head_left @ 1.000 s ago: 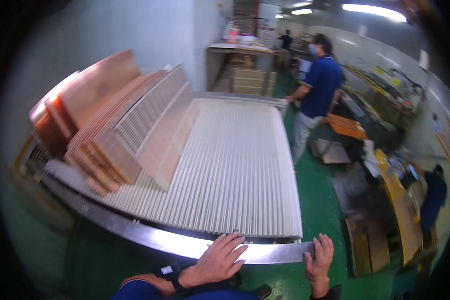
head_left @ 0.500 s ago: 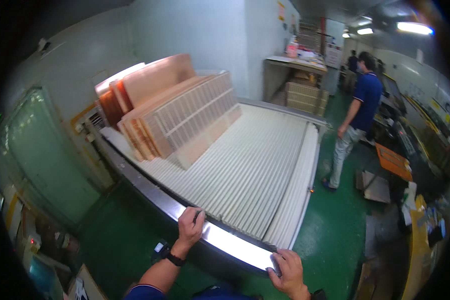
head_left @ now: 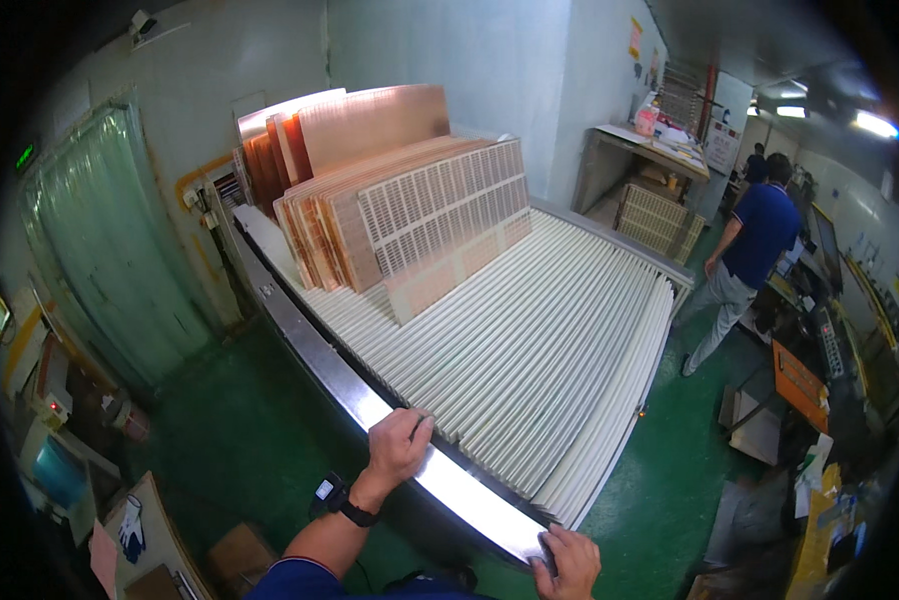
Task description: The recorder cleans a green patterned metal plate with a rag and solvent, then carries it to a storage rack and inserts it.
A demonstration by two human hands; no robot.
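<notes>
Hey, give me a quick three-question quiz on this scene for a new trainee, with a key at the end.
1. True or false: the wearer's left hand and right hand both touch the metal rail.
2. What stands on edge on the ribbed white bed?
A) cardboard boxes
B) thin rectangular panels
C) glass bottles
3. Fill in the blank: in the picture, the nearer co-worker is to the ____ of the bed.

Key:
1. True
2. B
3. right

Panels (head_left: 440,215) on rack (head_left: 530,340), curtain (head_left: 110,240) left, co-worker (head_left: 763,235) right
</notes>
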